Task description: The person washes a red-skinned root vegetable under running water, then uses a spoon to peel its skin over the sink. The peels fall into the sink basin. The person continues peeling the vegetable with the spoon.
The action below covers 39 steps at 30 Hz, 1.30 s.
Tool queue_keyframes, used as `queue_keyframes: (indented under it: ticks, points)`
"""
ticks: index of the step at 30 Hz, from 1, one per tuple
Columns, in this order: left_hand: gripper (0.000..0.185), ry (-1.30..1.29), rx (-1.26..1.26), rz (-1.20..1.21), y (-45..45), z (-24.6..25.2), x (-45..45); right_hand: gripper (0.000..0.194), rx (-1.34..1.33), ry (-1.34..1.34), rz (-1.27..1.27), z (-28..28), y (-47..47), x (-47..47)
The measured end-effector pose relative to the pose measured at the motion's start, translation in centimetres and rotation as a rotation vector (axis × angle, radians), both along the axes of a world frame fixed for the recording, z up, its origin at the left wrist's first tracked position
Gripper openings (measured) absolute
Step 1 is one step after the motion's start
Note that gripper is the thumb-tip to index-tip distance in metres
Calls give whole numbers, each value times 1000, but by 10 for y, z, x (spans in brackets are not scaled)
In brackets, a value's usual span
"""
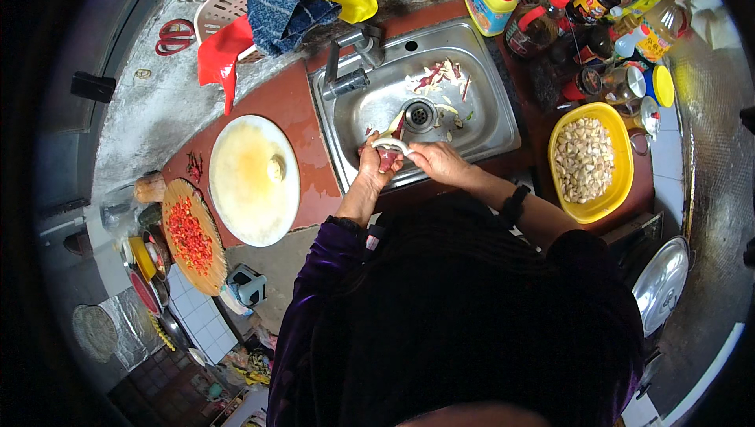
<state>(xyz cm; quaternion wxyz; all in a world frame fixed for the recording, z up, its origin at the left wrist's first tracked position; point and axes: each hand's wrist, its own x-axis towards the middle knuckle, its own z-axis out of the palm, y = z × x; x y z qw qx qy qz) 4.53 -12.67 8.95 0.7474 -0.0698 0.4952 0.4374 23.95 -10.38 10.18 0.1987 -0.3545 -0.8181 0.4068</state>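
Over the near edge of the steel sink (492, 94), my left hand (371, 164) grips a reddish-purple root vegetable (389, 160), perhaps a sweet potato. My right hand (442, 161) holds a white-handled peeler (393, 143) against its top. A pale strip (394, 125) shows just beyond the peeler, beside some red skin; whether it is still attached I cannot tell. Fingers hide part of the vegetable. Red and pale peelings (439, 75) lie in the basin on the far side of the drain strainer (419, 114).
A folding faucet (354, 61) reaches over the sink's left rim. Left are a round white board (253, 179) and a wooden board (215, 271) bearing chopped red chillies (189, 235). Right are a yellow basin (624, 173) of garlic cloves (584, 158) and crowded bottles (540, 23).
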Motion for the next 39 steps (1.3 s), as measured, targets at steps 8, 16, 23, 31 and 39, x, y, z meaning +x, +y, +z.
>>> queue_keyframes:
  ticks: [8,16,23,31,39]
  points:
    - [52,-104,84,-15,-6,7,-3,25,-229,-82,-385,-24,31,30]
    - [42,-130,-50,63,-3,1,-1,23,-196,60,-10,-6,-9,-6]
    - [43,-273,10,38,-10,7,-1,26,-160,-246,-427,-34,33,30]
    - [48,-247,14,-24,-2,1,-7,19,-16,1,-24,1,-5,8]
    - [53,-240,127,-68,-2,18,1,29,-226,-191,-350,4,34,31]
